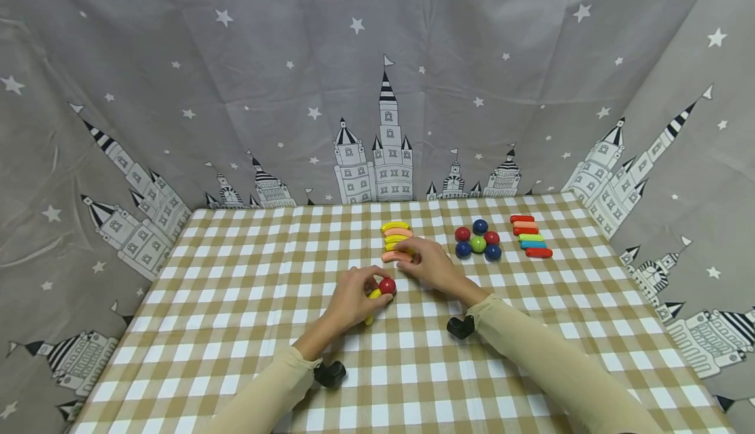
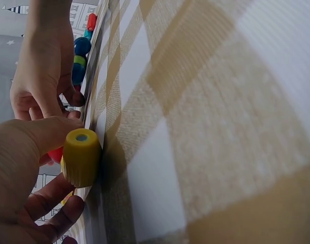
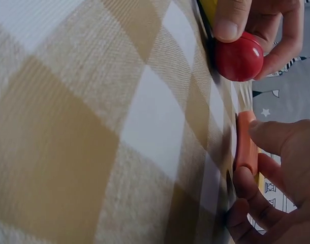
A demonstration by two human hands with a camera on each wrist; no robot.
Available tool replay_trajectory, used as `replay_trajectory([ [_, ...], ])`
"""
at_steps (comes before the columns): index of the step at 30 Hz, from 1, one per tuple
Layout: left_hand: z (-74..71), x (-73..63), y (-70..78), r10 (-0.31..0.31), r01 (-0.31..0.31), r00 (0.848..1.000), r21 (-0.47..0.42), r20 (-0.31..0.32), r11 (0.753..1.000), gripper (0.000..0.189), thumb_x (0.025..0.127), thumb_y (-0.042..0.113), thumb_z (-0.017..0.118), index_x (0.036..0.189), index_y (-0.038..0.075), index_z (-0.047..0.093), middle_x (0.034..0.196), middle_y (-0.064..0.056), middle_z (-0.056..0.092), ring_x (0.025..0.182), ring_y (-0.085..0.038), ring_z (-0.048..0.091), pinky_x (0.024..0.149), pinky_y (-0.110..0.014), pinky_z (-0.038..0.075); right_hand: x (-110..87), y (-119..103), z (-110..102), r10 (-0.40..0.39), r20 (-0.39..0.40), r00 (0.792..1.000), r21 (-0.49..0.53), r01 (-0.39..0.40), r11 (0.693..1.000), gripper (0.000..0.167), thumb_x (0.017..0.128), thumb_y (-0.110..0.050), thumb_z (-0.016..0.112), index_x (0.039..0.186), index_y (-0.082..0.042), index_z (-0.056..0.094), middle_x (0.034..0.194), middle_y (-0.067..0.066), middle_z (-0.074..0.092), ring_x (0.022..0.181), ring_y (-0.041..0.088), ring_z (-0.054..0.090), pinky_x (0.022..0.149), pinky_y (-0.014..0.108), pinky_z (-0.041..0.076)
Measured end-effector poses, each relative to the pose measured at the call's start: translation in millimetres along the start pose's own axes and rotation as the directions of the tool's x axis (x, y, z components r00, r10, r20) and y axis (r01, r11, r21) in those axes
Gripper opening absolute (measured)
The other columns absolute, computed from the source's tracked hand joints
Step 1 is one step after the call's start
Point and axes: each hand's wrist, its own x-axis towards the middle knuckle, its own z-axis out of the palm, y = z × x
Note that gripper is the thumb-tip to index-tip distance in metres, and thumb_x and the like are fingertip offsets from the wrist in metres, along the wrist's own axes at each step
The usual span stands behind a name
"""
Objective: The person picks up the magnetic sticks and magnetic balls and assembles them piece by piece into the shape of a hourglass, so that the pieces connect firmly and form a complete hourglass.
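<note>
Head view: left hand [image 1: 354, 295] pinches a red ball [image 1: 387, 286] between thumb and finger, narrow grip, mid-table [image 1: 236, 329], well in from left and right edges. A yellow stick [image 1: 369, 319] sits under the same hand, end up against the ball; left wrist view shows a grey disc [image 2: 82, 138] set in its other end.

Right hand [image 1: 435, 265] has thumb and fingertip on a salmon curved stick [image 1: 395, 257], narrow grip. It's the nearest piece of a row running toward the far edge: salmon and yellow curved sticks [image 1: 395, 227], side by side, partly covered by the hand.

Right of the row, near the far edge: ball cluster, green ball [image 1: 478, 244] in the middle, three blue balls [image 1: 480, 227] and two red balls [image 1: 463, 234] around it. Toward the far right corner: straight sticks, three red sticks [image 1: 539, 253], one salmon, one yellow-green, one blue. Black wrist mounts [image 1: 330, 374] at both cuffs; grey castle-print curtain [image 1: 265, 60] behind the far edge.
</note>
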Motion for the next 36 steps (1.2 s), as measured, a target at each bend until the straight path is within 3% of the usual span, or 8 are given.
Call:
replay_trajectory([
  [9, 0.2, -2.3, -4.0, -0.012, 0.012, 1.000, -0.007, 0.002, 1.000, 0.030, 0.082, 0.023, 0.089, 0.108, 0.018, 0.074, 0.077, 0.006, 0.062, 0.074, -0.014, 0.051, 0.071, -0.033, 0.041, -2.1, -2, 4, 0.046, -0.027, 0.999, -0.039, -0.047, 0.998, 0.016, 0.092, -0.018, 0.080, 0.107, -0.012, 0.077, 0.104, 0.000, 0.074, 0.086, 0.013, 0.062, 0.077, 0.033, 0.051],
  [20, -0.7, -2.5, -6.0, -0.024, 0.024, 1.000, -0.038, 0.005, 0.999, 0.031, 0.082, 0.021, 0.089, 0.109, 0.018, 0.074, 0.077, 0.004, 0.062, 0.074, -0.016, 0.050, 0.071, -0.033, 0.040, -12.1, 1, -7, 0.144, 0.087, 0.986, -0.039, -0.141, 0.989, 0.016, 0.094, -0.024, 0.078, 0.105, -0.013, 0.078, 0.102, -0.001, 0.073, 0.082, 0.013, 0.059, 0.072, 0.030, 0.050],
  [26, -2.8, -1.5, -4.7, -0.039, 0.039, 0.999, -0.030, 0.003, 0.999, 0.031, 0.082, 0.023, 0.089, 0.108, 0.018, 0.073, 0.077, 0.004, 0.061, 0.075, -0.017, 0.049, 0.072, -0.034, 0.039, -19.2, 7, -22, 0.137, 0.133, 0.982, 0.022, -0.141, 0.990, 0.019, 0.091, -0.012, 0.078, 0.110, -0.010, 0.077, 0.108, 0.002, 0.072, 0.084, 0.015, 0.060, 0.074, 0.031, 0.052],
  [31, -3.3, -0.1, -4.4, -0.053, 0.054, 0.998, -0.020, 0.014, 0.998, 0.032, 0.082, 0.023, 0.089, 0.108, 0.017, 0.072, 0.078, 0.005, 0.061, 0.076, -0.017, 0.050, 0.072, -0.035, 0.040, -23.7, 12, -33, 0.111, 0.164, 0.980, 0.005, -0.114, 0.994, 0.025, 0.090, -0.007, 0.076, 0.115, -0.010, 0.075, 0.095, 0.002, 0.069, 0.080, 0.015, 0.058, 0.072, 0.031, 0.050],
  [36, -2.6, -0.2, -4.1, -0.060, 0.061, 0.998, -0.018, 0.023, 0.998, 0.032, 0.082, 0.023, 0.089, 0.108, 0.017, 0.071, 0.080, 0.005, 0.062, 0.077, -0.017, 0.051, 0.072, -0.035, 0.041, -25.9, 12, -41, 0.125, 0.219, 0.968, 0.001, -0.129, 0.992, 0.032, 0.090, -0.002, 0.074, 0.121, -0.008, 0.073, 0.093, 0.003, 0.067, 0.080, 0.016, 0.058, 0.071, 0.031, 0.050],
])
